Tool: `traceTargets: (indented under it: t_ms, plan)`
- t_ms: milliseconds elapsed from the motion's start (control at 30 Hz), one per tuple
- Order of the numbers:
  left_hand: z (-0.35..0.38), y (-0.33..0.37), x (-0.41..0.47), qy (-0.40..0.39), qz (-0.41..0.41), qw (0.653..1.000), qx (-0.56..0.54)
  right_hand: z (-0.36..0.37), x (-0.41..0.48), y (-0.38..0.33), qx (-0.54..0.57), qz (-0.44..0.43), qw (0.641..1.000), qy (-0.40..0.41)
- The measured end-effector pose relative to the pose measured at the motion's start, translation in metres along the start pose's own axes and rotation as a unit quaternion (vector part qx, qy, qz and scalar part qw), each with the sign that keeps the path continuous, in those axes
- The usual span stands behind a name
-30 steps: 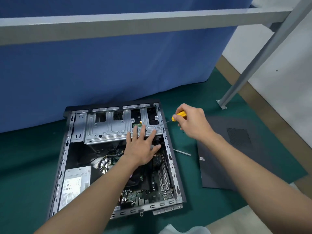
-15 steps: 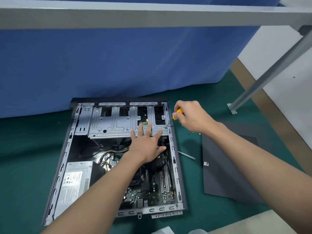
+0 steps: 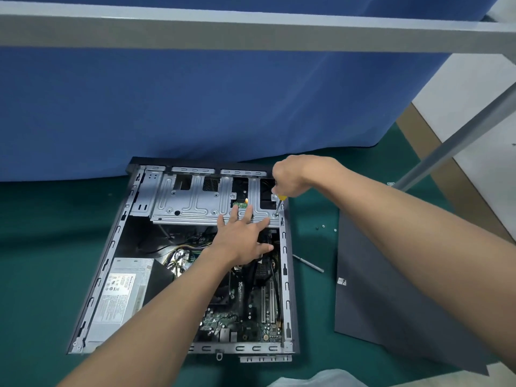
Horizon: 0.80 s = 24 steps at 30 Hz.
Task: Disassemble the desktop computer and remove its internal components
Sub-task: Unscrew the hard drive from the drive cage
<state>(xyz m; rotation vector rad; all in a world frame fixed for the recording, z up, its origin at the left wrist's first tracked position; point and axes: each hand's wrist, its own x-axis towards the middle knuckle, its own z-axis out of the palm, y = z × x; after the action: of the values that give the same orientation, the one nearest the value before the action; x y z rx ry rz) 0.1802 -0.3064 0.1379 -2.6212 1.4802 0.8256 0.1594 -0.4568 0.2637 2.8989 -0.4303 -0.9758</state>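
Swung in over the open black desktop computer case (image 3: 284,275) on the green mat (image 3: 42,247), the right hand (image 3: 296,177) curled its fingers round a yellow-handled screwdriver (image 3: 280,201), now upright on a corner screw (image 3: 275,215) of the silver metal drive cage (image 3: 190,208), which the left hand (image 3: 243,236) braced with spread fingers, so unfastening looked imminent.

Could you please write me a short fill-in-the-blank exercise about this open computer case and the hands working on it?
1. The right hand grips a screwdriver with a ____ handle.
2. The left hand rests flat on the silver drive cage, which is made of sheet ____.
3. The removed side panel lies on the mat to the ____ of the case.
Missing words: yellow; metal; right.
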Motion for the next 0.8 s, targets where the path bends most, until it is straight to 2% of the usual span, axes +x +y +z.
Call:
traceTargets:
  t_ms: [400, 533, 600, 733, 800]
  plan:
    - [0.000, 0.002, -0.001, 0.000, -0.011, 1.000, -0.012, 0.007, -0.008, 0.012, -0.100, -0.134, 0.984, 0.060]
    - [-0.001, 0.002, -0.001, 0.002, -0.014, 1.000, -0.012, 0.007, -0.007, 0.011, -0.066, -0.161, 0.982, 0.076]
    - [-0.001, 0.002, -0.001, 0.001, -0.014, 1.000, -0.013, 0.012, -0.004, 0.010, -0.042, -0.157, 0.984, 0.069]
    - [-0.002, 0.003, -0.002, -0.002, -0.012, 1.000, -0.007, 0.019, 0.000, 0.010, -0.007, -0.049, 0.992, 0.112]
    - [-0.003, 0.002, -0.002, -0.003, -0.014, 1.000, -0.014, 0.019, 0.001, 0.011, 0.019, -0.024, 0.993, 0.111]
